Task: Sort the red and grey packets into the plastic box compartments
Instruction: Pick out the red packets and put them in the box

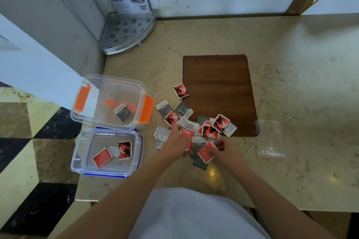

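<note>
At the far left, the orange-latched box [108,103] holds one grey packet [122,112]; the blue-latched box [106,153] nearer the person holds red ones. The left hand [174,142] pinches a red packet [186,137] from the pile [204,128] on the worktop [291,83]; the right hand [225,149] grips another red packet [206,152]. Both arms reach forward, wrists close together. Sorting looks barely begun; next, both likely go left to the blue-latched box.
</note>
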